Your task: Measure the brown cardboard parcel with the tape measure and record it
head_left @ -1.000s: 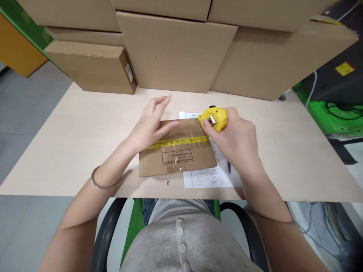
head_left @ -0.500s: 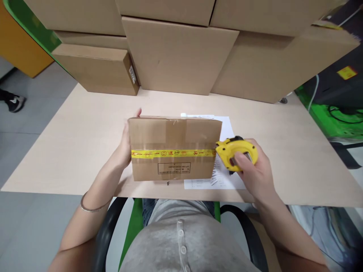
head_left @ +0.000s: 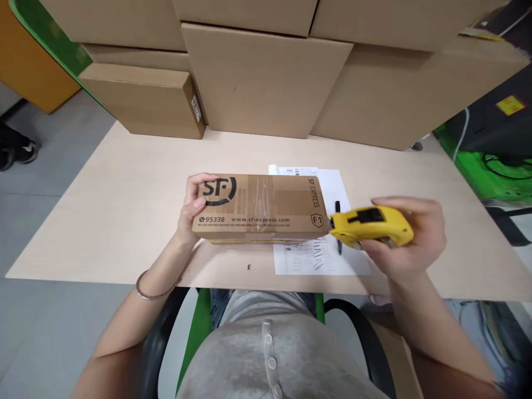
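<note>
A brown cardboard box (head_left: 282, 205) with black SF EXPRESS printing and clear tape across its middle faces up in front of me. My left hand (head_left: 192, 208) is closed around its left end, thumb on the printed face. A sliver of yellow tape shows along its near lower edge. My right hand (head_left: 415, 233) grips a yellow tape measure (head_left: 369, 224) with a black button on top. Its mouth is at the box's right near corner; whether they touch I cannot tell. Any blade drawn out is not visible.
Printed sheets (head_left: 320, 263) lie partly under the box, with a black pen (head_left: 338, 205) on them. Large cartons (head_left: 266, 83) line the table's back edge, with a smaller carton (head_left: 145, 105) at the left. A person's shoe (head_left: 27, 152) shows on the floor at far left.
The box has turned so its printed SF face shows instead of the side with the yellow tape. My right hand and the tape measure have shifted right and rotated, showing its top.
</note>
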{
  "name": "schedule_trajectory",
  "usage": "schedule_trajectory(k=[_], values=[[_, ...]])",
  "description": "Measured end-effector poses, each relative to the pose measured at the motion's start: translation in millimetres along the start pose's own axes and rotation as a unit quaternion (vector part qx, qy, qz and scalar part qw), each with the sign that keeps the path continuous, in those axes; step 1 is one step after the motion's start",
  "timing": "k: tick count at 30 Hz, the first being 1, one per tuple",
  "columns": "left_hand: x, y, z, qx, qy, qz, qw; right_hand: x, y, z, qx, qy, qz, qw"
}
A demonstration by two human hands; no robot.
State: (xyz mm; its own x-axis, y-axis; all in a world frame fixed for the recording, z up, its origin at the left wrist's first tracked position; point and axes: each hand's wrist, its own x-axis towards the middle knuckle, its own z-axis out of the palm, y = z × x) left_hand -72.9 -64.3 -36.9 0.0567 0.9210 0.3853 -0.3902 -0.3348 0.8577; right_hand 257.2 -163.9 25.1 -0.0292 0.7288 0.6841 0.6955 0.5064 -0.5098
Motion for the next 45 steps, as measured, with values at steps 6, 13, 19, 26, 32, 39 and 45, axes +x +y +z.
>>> schedule_trajectory(k=[6,13,19,26,32,39,45], values=[[-2,-1,11.7,-0.037,0.029,-0.02,0.999,109,-58,62,0.07,-0.245,-0.106,0.961],[-4,-3,6.3,-0.023,0.135,-0.025,0.99,134,-95,128,0.103,-0.405,-0.135,0.899],[5,-2,3.3,-0.044,0.017,-0.046,0.998,116,-61,80,0.061,-0.35,-0.07,0.932],[9,-2,0.0,-0.051,-0.022,-0.035,0.998,72,6,-12,0.01,-0.251,0.039,0.967],[10,-1,-0.7,-0.047,-0.025,-0.027,0.998,62,25,-22,0.015,-0.238,0.047,0.97],[10,-2,-1.8,-0.028,-0.021,-0.023,0.999,63,27,-21,0.023,-0.234,0.047,0.971],[9,-3,-1.6,-0.04,-0.029,-0.02,0.999,64,22,-22,0.01,-0.25,0.053,0.967]])
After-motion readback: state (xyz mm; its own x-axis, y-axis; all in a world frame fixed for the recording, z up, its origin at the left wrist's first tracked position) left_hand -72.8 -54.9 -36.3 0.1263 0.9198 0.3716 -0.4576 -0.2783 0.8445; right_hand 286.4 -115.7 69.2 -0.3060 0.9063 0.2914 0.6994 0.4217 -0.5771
